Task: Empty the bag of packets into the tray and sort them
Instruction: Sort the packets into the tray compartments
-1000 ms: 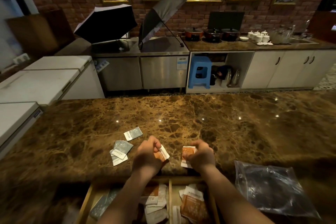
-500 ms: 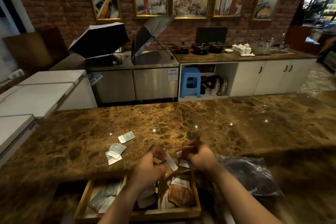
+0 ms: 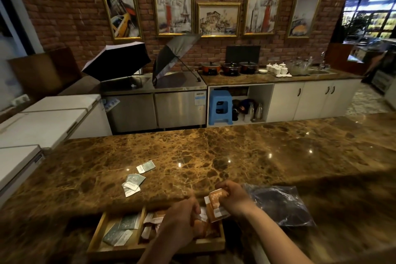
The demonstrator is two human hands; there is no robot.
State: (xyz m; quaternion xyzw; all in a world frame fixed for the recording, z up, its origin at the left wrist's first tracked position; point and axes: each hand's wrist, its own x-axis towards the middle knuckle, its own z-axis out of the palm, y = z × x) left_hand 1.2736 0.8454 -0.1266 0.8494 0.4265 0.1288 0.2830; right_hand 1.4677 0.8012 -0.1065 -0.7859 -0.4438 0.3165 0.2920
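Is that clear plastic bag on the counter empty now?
It looks empty: the clear plastic bag lies flat and crumpled on the brown marble counter, no packets showing through.

One painting (image 3: 173,12) on the brick wall said "PARIS". Words on the packets were too small to read.

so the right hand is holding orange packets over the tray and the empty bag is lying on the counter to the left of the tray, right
Not quite. The head view shows the bag lying on the counter to the right of the tray, not the left. The right hand does hold orange packets over the tray.
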